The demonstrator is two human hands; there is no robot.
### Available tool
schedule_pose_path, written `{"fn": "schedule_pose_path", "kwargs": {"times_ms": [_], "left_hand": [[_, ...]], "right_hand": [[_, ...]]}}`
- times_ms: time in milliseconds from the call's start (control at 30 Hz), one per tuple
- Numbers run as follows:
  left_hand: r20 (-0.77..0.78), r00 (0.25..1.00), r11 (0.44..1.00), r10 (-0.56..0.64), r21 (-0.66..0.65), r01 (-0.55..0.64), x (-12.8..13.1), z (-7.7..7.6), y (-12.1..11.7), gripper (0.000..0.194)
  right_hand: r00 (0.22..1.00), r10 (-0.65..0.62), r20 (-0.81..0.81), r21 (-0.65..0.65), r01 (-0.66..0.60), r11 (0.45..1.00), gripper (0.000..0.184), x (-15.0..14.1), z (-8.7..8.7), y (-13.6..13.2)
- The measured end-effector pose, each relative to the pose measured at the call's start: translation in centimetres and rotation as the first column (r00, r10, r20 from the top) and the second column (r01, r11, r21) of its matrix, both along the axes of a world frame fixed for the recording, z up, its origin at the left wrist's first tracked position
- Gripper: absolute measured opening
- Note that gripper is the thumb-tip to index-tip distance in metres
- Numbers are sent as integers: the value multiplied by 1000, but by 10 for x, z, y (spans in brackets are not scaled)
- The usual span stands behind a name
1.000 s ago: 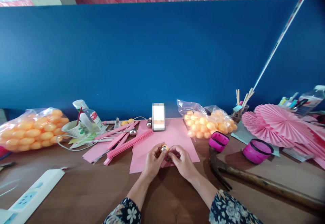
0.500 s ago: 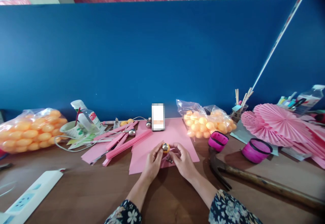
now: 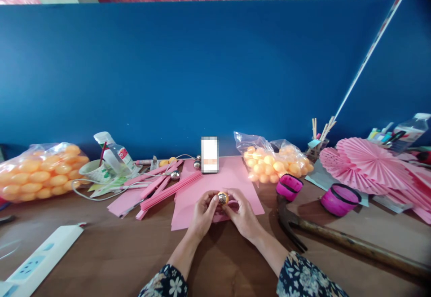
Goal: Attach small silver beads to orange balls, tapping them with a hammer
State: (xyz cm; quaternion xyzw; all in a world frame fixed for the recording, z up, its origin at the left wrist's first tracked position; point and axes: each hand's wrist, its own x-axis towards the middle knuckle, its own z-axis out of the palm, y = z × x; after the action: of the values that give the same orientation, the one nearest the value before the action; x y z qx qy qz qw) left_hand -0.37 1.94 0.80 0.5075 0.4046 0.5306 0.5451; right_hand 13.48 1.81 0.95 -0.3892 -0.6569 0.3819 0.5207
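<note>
My left hand (image 3: 202,214) and my right hand (image 3: 241,214) meet over a pink paper sheet (image 3: 232,182) on the brown table (image 3: 111,252). Together they pinch a small orange ball with a shiny silver bell (image 3: 222,197) pressed against it. Fingers of both hands curl round this pair. A bit of folded pink paper shows under the hands. Behind the sheet stands a phone (image 3: 209,154).
Bags of orange balls lie at the left (image 3: 40,171) and right of centre (image 3: 278,160). Pink strips (image 3: 161,184), loose silver bells (image 3: 175,175), two pink tape rolls (image 3: 340,199), pink paper fans (image 3: 373,164), a hammer (image 3: 336,236) and a power strip (image 3: 40,261) surround the hands.
The hands have turned the ball and bell slightly between the fingers and closed together; the small metal piece seen below them half a second ago is now hidden.
</note>
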Motion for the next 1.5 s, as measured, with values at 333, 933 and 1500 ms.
{"fn": "schedule_pose_path", "kwargs": {"times_ms": [333,933,1500], "left_hand": [[-77,997,998,30,-54,-34,-2,-1,2,38],[115,993,990,-11,-141,28,1,16,-7,40],[58,998,999,-11,-48,13,-1,12,-5,33]], "right_hand": [[997,43,57,20,-45,999,29,-2,4,-2],[1000,7,-24,-46,-8,999,28,0,6,-2],[995,101,-19,-92,-102,991,31,-1,10,-2]]}}
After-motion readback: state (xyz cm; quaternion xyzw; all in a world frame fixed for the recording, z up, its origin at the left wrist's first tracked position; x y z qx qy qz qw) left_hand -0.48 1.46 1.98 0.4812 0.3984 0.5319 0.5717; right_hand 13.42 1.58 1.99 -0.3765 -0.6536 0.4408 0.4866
